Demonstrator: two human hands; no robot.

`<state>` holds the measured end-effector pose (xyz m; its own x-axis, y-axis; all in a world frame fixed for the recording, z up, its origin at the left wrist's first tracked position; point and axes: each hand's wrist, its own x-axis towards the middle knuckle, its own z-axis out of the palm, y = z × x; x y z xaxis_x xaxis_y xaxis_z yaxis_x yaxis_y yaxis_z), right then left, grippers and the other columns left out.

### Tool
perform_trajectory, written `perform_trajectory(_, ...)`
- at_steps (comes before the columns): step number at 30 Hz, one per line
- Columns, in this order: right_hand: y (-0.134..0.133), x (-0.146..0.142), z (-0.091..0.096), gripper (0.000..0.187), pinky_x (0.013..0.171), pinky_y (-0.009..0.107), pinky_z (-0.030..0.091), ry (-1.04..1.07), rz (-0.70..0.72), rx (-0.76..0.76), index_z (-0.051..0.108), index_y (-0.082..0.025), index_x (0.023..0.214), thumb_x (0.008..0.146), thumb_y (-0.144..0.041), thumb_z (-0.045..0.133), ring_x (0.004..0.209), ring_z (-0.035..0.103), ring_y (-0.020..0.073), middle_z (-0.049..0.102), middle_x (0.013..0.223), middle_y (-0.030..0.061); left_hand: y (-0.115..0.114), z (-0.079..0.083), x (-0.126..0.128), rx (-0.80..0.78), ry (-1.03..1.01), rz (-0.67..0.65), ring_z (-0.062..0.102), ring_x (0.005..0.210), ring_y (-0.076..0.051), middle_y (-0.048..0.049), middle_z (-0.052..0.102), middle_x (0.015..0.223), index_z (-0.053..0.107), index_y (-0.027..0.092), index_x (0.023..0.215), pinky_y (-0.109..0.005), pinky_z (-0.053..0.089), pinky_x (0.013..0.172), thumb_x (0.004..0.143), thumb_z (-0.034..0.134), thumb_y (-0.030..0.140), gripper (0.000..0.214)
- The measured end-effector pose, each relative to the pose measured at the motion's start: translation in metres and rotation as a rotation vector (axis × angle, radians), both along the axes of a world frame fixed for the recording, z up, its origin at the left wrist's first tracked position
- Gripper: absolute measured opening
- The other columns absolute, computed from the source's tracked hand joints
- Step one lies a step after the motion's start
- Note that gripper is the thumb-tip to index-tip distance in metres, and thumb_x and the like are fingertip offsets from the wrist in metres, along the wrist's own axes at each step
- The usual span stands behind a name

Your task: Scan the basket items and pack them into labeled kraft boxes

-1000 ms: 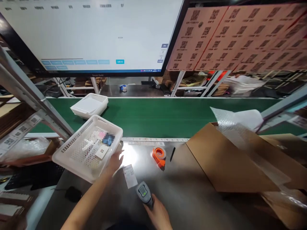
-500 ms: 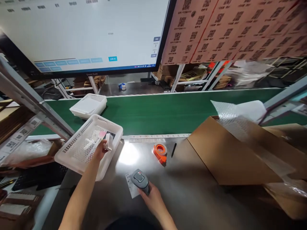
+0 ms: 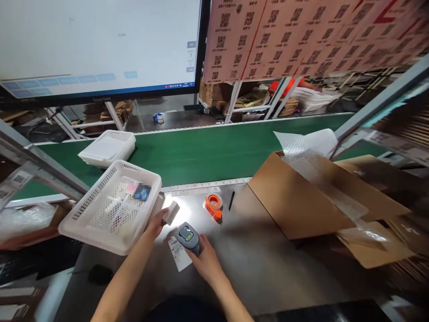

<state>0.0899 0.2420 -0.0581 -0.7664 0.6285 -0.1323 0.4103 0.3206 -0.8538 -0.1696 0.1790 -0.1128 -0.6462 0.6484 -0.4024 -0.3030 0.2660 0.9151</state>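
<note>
My left hand (image 3: 157, 223) grips a small white box (image 3: 171, 213), held just right of the white plastic basket (image 3: 90, 237). Wrapped round the handle of a grey barcode scanner (image 3: 188, 237) is my right hand (image 3: 205, 257). The scanner's head points toward the small box, and a green light shows on its top. Partly under the scanner, a printed paper slip (image 3: 179, 256) lies on the metal table (image 3: 248, 273). Inside the basket are a few small items, among them a blurred dark-blue packet (image 3: 142, 192) and a pink piece (image 3: 131, 188).
An orange tape dispenser (image 3: 213, 208) and a black pen (image 3: 231, 201) lie mid-table. At right stands an open cardboard box (image 3: 295, 201) with bubble wrap (image 3: 311, 156) over it. Behind runs a green conveyor belt (image 3: 204, 152) carrying stacked white baskets (image 3: 109, 147). A monitor (image 3: 100, 49) hangs above.
My left hand has lifted the small white box out of the basket and brought it right, near the scanner. The scanner's light has turned from red to green. The view has shifted right.
</note>
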Motion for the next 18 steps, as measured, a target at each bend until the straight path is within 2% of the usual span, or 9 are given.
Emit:
perform_trajectory(2,0.000,0.009,-0.012,0.039,0.099,0.045,0.054,-0.004,-0.031,-0.007,0.070,-0.017,0.116,0.089,-0.045,0.064,0.111,0.068,0.0327,0.068,0.117,0.0138,-0.001,0.000,-0.016,-0.056,0.216,0.016,0.069,0.128,-0.037,-0.0216,0.074,0.133,0.074,0.015,0.113,-0.049,0.054,0.109,0.083,0.070,0.037,0.038)
perform_trajectory(5,0.000,0.022,-0.031,0.042,0.097,0.046,0.055,-0.037,-0.048,-0.023,0.071,-0.017,0.111,0.090,-0.051,0.059,0.110,0.069,0.0338,0.070,0.116,0.0153,-0.004,0.010,-0.059,-0.096,0.476,0.067,0.062,0.137,-0.035,-0.0192,0.070,0.140,0.072,0.017,0.119,-0.049,0.045,0.122,0.084,0.068,0.029,0.037)
perform_trajectory(7,-0.001,0.027,-0.040,0.046,0.094,0.047,0.056,-0.049,-0.037,-0.051,0.071,-0.016,0.108,0.089,-0.055,0.057,0.105,0.071,0.0349,0.070,0.112,0.0161,-0.007,0.019,-0.094,-0.144,0.603,0.081,0.054,0.146,-0.035,-0.0194,0.067,0.145,0.071,0.018,0.116,-0.049,0.034,0.130,0.083,0.066,0.023,0.034)
perform_trajectory(10,-0.002,0.029,-0.051,0.050,0.094,0.050,0.056,-0.054,-0.031,-0.073,0.072,-0.015,0.107,0.086,-0.058,0.056,0.105,0.072,0.0377,0.070,0.111,0.0177,-0.014,0.026,-0.134,-0.243,0.707,0.041,0.041,0.157,-0.040,-0.0231,0.061,0.154,0.070,0.019,0.106,-0.054,0.019,0.135,0.071,0.071,0.013,0.035)
perform_trajectory(13,-0.002,0.027,-0.058,0.046,0.094,0.049,0.056,-0.047,-0.033,-0.077,0.073,-0.017,0.106,0.086,-0.055,0.057,0.107,0.072,0.0375,0.071,0.113,0.0182,-0.022,0.025,-0.151,-0.262,0.695,0.007,0.045,0.155,-0.043,-0.0246,0.067,0.146,0.069,0.019,0.098,-0.057,0.024,0.132,0.065,0.073,0.010,0.034)
perform_trajectory(15,-0.002,0.025,-0.061,0.044,0.094,0.048,0.056,-0.040,-0.027,-0.076,0.073,-0.018,0.107,0.086,-0.054,0.058,0.107,0.072,0.0360,0.071,0.114,0.0170,-0.027,0.024,-0.153,-0.242,0.669,0.014,0.054,0.148,-0.041,-0.0212,0.074,0.135,0.071,0.019,0.099,-0.054,0.031,0.129,0.066,0.074,0.012,0.034)
perform_trajectory(18,-0.001,0.020,-0.058,0.041,0.097,0.046,0.056,-0.057,0.001,-0.048,0.072,-0.018,0.109,0.088,-0.050,0.058,0.108,0.071,0.0342,0.071,0.113,0.0154,-0.033,0.028,-0.149,-0.188,0.611,0.149,0.065,0.132,-0.037,-0.0145,0.079,0.118,0.073,0.021,0.102,-0.050,0.044,0.119,0.073,0.074,0.026,0.029)
